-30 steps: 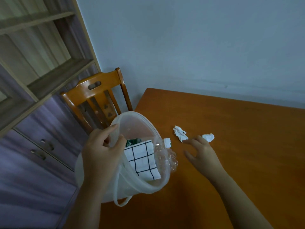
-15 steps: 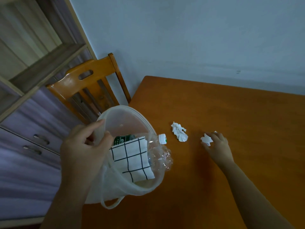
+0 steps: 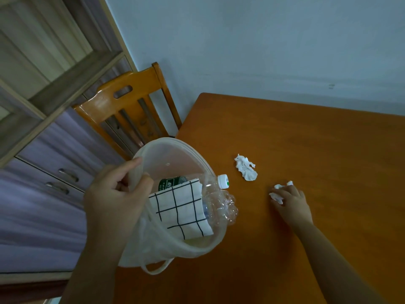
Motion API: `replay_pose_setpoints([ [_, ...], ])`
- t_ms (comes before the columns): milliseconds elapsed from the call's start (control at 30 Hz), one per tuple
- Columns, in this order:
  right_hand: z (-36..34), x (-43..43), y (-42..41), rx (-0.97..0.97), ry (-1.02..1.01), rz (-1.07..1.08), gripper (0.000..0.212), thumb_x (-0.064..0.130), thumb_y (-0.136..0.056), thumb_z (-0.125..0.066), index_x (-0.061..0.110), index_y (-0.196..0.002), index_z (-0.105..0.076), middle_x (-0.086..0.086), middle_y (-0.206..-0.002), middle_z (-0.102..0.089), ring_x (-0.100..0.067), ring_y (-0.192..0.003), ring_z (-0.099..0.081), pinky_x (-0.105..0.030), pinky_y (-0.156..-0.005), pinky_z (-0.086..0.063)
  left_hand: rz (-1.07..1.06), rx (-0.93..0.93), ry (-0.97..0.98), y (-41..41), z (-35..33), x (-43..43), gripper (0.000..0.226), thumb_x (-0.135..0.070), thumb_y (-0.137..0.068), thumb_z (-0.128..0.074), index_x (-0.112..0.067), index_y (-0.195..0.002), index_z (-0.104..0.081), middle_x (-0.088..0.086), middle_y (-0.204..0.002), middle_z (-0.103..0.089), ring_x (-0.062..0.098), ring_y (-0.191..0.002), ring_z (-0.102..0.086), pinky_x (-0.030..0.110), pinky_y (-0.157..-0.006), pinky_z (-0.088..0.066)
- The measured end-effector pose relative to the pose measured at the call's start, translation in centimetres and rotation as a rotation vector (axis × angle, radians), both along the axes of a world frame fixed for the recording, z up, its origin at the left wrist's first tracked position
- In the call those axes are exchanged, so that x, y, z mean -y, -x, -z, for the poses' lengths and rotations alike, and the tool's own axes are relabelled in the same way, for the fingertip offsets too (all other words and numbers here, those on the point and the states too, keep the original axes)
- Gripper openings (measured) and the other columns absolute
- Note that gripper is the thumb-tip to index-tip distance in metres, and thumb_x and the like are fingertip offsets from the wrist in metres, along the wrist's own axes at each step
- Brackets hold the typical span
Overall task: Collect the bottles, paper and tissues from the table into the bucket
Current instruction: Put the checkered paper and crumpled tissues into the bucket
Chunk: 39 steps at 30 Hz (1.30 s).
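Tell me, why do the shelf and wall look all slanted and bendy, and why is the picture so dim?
Head view: the wide-angle lens tilts and curves the shelf and chair near the edges; the room light is dull, so the table looks dark orange; soft shine shows on the chair's top rail and the crushed bottle; the drawers at the left look smeared.

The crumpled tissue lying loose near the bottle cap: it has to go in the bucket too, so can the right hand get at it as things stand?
Probably yes. The loose tissue lies on bare table, but the right hand already grips another tissue.
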State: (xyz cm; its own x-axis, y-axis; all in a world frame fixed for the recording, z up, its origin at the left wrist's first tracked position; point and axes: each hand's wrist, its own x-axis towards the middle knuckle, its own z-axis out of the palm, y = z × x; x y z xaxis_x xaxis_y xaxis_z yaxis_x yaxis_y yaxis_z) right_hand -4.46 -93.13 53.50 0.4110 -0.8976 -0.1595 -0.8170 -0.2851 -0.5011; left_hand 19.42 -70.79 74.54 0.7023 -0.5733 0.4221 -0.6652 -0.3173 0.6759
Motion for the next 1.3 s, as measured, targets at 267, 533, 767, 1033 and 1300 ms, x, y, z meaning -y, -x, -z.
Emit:
replay_pose_setpoints([
  [267, -0.1, -6.3, 0.5, 0.117, -0.038, 0.065, 0.027, 0.022, -0.085, -0.060, 0.010, -0.109, -0.063, -0.012, -0.109, -0.056, -0.030, -0.105, -0.050, -0.036, -0.083, -0.043, -0.018, -0.065, 0.051, -0.2, -0.1, -2.9, 0.040, -0.013, -0.072, -0.064, -0.029, -0.109, -0.060, 0.009, -0.072, -0.060, 0.024, -0.059, -0.053, 0.033, -0.052, -0.047],
  [533, -4.0, -12.5, -2.2, 0.335, 0.111, 0.104, 0.015, 0.008, -0.079, -0.067, 0.004, -0.093, -0.068, -0.010, -0.086, -0.057, -0.024, -0.076, -0.059, -0.020, -0.060, -0.043, 0.032, -0.099, 0.055, -2.6, 0.5, -6.1, 0.037, -0.019, -0.072, -0.063, -0.038, -0.104, -0.058, 0.003, -0.078, -0.061, 0.014, -0.061, -0.054, 0.024, -0.049, -0.045],
  [767, -12.5, -15.7, -8.9, 0.568, 0.184, 0.020, 0.010, 0.009, -0.078, -0.066, 0.011, -0.088, -0.068, -0.005, -0.089, -0.061, -0.014, -0.080, -0.059, -0.028, -0.067, -0.050, 0.050, -0.168, 0.088, -6.2, 0.1, -7.8, 0.035, -0.022, -0.071, -0.061, -0.030, -0.105, -0.064, 0.000, -0.072, -0.058, 0.011, -0.056, -0.050, 0.018, -0.048, -0.040],
  [1033, -17.9, -18.8, -16.3, 0.609, 0.193, -0.299, 0.016, 0.005, -0.080, -0.062, 0.013, -0.093, -0.067, -0.004, -0.093, -0.061, -0.012, -0.082, -0.058, -0.023, -0.068, -0.048, 0.044, -0.156, 0.110, -9.4, -0.1, -8.6, 0.034, -0.015, -0.071, -0.064, -0.020, -0.105, -0.066, 0.002, -0.067, -0.053, 0.015, -0.055, -0.046, 0.025, -0.049, -0.041],
  [1300, -18.3, -18.2, -20.1, 0.505, 0.094, -0.527, 0.035, 0.022, -0.082, -0.063, 0.021, -0.118, -0.058, 0.007, -0.120, -0.060, -0.003, -0.109, -0.053, -0.019, -0.091, -0.045, 0.057, -0.129, 0.103, -11.1, -0.4, -7.0, 0.032, -0.014, -0.072, -0.065, -0.018, -0.104, -0.066, 0.004, -0.070, -0.053, 0.017, -0.061, -0.051, 0.024, -0.052, -0.042],
])
